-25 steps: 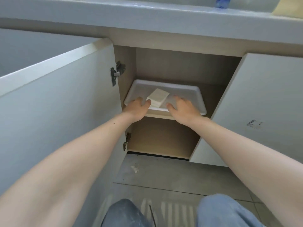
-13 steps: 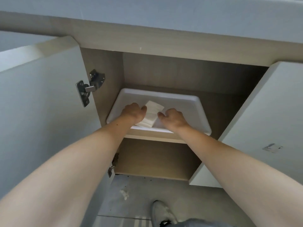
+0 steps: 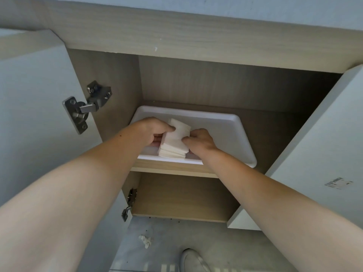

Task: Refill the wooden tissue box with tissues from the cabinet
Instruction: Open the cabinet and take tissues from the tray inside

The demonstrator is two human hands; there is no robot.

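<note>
A stack of white folded tissues [image 3: 173,143] lies in a white plastic tray [image 3: 225,138] on the upper shelf of the open cabinet. My left hand [image 3: 151,130] grips the stack's left side, thumb on top and fingers underneath. My right hand [image 3: 200,141] presses against its right side, fingers curled over the top edge. The stack is tilted, its near end resting over the tray's front rim. The wooden tissue box is out of view.
Both cabinet doors stand open: the left door [image 3: 35,114] with its metal hinge [image 3: 86,107], the right door [image 3: 322,150]. The lower compartment [image 3: 182,195] is bare. A crumpled tissue scrap [image 3: 145,240] and a shoe [image 3: 194,260] are on the grey floor.
The camera has come closer to the cabinet. Both hands went from the tray's front edge to closing on the tissue stack, which has shifted toward the tray's front rim.
</note>
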